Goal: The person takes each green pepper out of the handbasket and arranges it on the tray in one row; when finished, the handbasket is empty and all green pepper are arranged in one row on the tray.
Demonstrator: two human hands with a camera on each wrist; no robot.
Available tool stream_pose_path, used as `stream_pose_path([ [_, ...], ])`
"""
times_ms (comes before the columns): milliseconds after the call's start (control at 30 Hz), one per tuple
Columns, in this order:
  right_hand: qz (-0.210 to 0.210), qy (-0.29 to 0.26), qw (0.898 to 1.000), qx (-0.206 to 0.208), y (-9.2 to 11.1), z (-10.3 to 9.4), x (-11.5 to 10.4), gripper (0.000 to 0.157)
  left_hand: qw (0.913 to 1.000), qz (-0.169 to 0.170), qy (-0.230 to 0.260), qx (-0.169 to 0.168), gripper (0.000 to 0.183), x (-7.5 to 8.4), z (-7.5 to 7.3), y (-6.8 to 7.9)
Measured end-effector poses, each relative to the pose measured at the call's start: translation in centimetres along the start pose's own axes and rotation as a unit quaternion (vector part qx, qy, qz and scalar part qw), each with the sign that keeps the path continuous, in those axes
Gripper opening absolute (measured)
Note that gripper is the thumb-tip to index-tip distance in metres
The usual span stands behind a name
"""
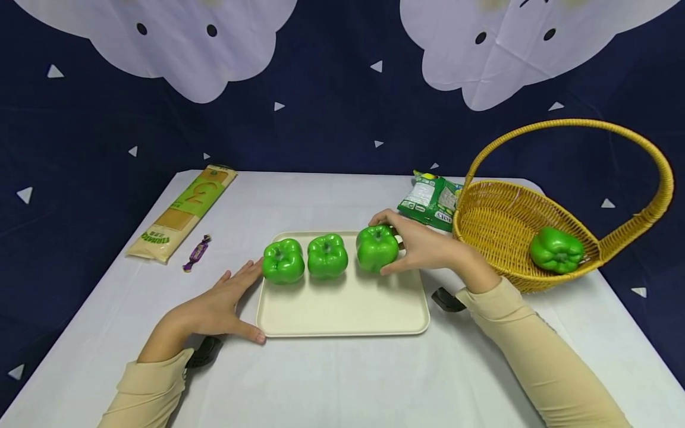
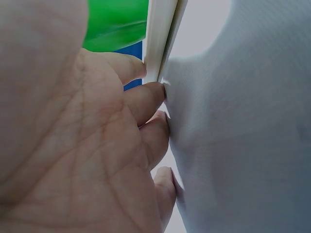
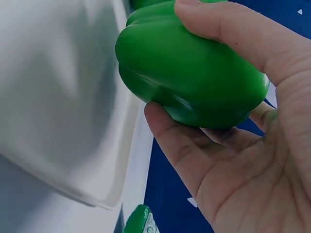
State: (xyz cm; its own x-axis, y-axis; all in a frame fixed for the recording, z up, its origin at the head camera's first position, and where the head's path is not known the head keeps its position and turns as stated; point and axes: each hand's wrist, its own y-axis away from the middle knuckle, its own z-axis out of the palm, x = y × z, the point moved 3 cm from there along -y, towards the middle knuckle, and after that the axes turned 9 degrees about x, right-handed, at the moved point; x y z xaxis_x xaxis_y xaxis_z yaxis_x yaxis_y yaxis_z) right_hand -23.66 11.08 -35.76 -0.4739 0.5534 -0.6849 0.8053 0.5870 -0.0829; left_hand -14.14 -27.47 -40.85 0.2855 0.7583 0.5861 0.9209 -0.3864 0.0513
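One green pepper (image 1: 377, 248) is sitting in the right hand's (image 1: 425, 242) grip at the cream tray (image 1: 342, 306).
A likely mishap: its smooth, rounded skin could be slipping or rolling toward the middle pepper (image 1: 327, 257) if thumb and fingers are releasing unevenly; the tray could be shifting if the left hand (image 1: 220, 308) is pushing its edge. The held pepper is lying between the right thumb and curled fingers, over the tray's far right part; I cannot tell whether it is touching down. The left hand is spreading wide along the tray's left edge, grasping nothing, well apart from that pepper.
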Motion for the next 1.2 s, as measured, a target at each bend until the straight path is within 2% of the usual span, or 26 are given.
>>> stream_pose_path([
  [733, -0.016, 0.012, 1.0, -0.01, -0.5, 1.7, 0.2, 0.091, 1.0, 0.002, 0.003, -0.001, 0.147, 0.1, -0.1, 0.0],
  [1200, -0.009, -0.01, 0.999, -0.033, -0.6, 1.3, -0.3, 0.092, 1.0, -0.001, -0.001, -0.003, 0.147, 0.1, 0.0, 0.0],
])
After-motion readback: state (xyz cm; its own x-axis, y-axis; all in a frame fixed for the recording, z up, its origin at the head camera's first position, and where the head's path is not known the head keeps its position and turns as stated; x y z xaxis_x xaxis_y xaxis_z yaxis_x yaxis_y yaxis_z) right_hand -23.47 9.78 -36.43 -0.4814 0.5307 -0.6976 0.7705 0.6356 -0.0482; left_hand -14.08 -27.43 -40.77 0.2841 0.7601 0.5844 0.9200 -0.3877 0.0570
